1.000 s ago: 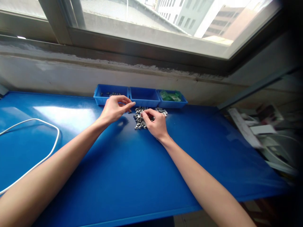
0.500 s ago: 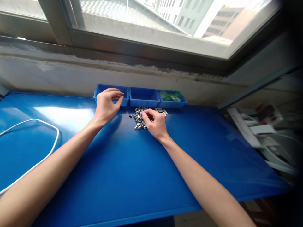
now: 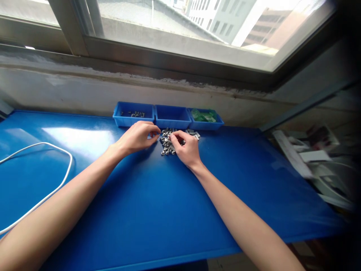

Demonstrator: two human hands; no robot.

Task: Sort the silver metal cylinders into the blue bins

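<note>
A pile of small metal screws [image 3: 167, 150] lies on the blue table [image 3: 158, 210], in front of three blue bins. At the pile's left edge is my left hand [image 3: 142, 136], thumb and forefinger nearly together; whatever is between their tips is too small to make out. My right hand [image 3: 186, 146] rests against the pile's right side with thumb and forefinger pinched at the screws. Several metal pieces lie in the left bin [image 3: 121, 121]. Nothing shows inside the middle bin [image 3: 172, 123]. Green plastic packets [image 3: 204, 116] sit in the right bin [image 3: 194, 125].
More metal pieces [image 3: 193, 133] lie behind my right hand. A white cable [image 3: 69, 165] curves over the table's left side, beside my left forearm. The wall and window frame rise behind the bins. White items [image 3: 314, 155] stand off the table's right edge.
My left hand has moved from over the left bin down and right to the pile, uncovering the pieces in that bin. The dark screw left of the pile is no longer visible. My right hand stays put.
</note>
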